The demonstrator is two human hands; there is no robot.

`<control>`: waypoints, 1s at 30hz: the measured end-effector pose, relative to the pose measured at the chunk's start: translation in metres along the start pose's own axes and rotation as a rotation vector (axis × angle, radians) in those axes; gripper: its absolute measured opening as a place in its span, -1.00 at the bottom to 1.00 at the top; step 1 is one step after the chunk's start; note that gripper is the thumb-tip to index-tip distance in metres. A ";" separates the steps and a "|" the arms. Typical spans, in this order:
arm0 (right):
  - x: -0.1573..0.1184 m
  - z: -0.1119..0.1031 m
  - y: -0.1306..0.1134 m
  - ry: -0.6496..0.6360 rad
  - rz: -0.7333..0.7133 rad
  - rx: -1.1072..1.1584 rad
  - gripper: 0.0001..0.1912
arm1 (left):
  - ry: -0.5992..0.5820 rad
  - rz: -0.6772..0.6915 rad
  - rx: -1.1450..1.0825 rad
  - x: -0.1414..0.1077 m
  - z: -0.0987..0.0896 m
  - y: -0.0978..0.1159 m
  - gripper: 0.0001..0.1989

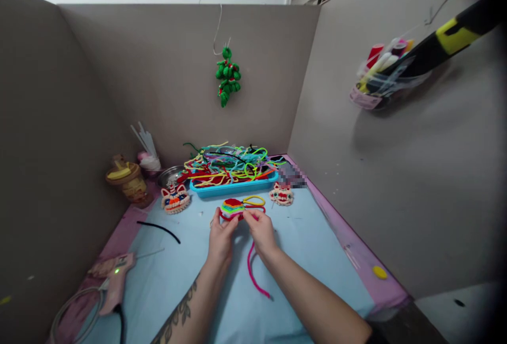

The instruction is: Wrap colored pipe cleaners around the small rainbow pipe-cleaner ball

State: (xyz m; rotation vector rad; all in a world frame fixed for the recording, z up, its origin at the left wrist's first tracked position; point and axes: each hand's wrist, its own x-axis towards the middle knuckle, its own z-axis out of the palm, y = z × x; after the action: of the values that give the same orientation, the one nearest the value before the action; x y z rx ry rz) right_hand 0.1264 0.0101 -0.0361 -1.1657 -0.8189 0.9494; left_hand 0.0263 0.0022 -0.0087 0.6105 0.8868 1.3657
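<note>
Over the middle of the blue table cover, my left hand (221, 239) grips the near left edge of a small striped pipe-cleaner piece (232, 207) in red, yellow, green and blue. My right hand (261, 232) is closed in a pinch at its right edge, on a dark pink pipe cleaner (251, 270). The pipe cleaner's tail hangs down below that hand and curves toward me. A yellow loop (255, 197) sticks out from the piece's right side. My fingertips hide part of its near edge.
Behind my hands stands a blue tray (222, 191) heaped with coloured pipe cleaners. Two pipe-cleaner animal faces, left (175, 200) and right (281, 194), flank it. A black pipe cleaner (160, 229) and a pink glue gun (116, 283) with cables lie left. Grey partitions enclose three sides.
</note>
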 end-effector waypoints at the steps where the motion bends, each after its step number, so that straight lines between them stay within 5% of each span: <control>1: 0.000 -0.001 -0.001 0.008 0.001 -0.004 -0.71 | 0.013 -0.007 0.016 0.000 -0.001 -0.001 -0.06; 6: 0.006 -0.008 -0.009 -0.002 -0.018 -0.051 -0.75 | 0.129 -0.045 0.230 0.007 -0.011 -0.003 -0.18; 8: 0.008 -0.013 -0.014 -0.017 -0.047 -0.119 -0.77 | 0.191 0.079 0.415 0.010 -0.016 0.001 -0.26; 10: 0.009 -0.016 -0.018 -0.048 -0.086 -0.210 -0.80 | 0.202 0.349 0.652 0.012 -0.021 0.008 -0.31; 12: 0.009 -0.018 -0.020 -0.076 -0.155 -0.310 -0.85 | 0.051 0.607 0.875 0.014 -0.025 0.016 -0.45; 14: 0.008 -0.019 -0.023 -0.091 -0.248 -0.392 -0.87 | -0.119 0.710 0.974 0.015 -0.028 0.022 -0.63; 17: 0.007 -0.022 -0.030 -0.178 -0.344 -0.444 -0.86 | -0.203 0.596 0.947 0.019 -0.031 0.030 -0.71; 20: 0.009 -0.031 -0.044 -0.446 -0.409 -0.466 -0.87 | -0.263 0.327 0.819 0.023 -0.037 0.038 -0.55; 24: 0.010 -0.043 -0.060 -0.735 -0.502 -0.491 -0.87 | -0.635 -0.001 0.666 0.023 -0.043 0.046 -0.37; 27: 0.009 -0.046 -0.062 -0.778 -0.544 -0.548 -0.87 | -0.782 -0.097 0.663 0.021 -0.044 0.044 -0.31; 30: 0.009 -0.044 -0.056 -0.688 -0.610 -0.678 -0.93 | -0.756 -0.061 0.725 0.018 -0.041 0.041 -0.35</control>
State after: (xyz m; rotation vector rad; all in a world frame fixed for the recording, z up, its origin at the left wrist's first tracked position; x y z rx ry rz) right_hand 0.1801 -0.0049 0.0100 -1.0222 -2.0340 0.5457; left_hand -0.0314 0.0208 -0.0014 1.5169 0.7343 0.6166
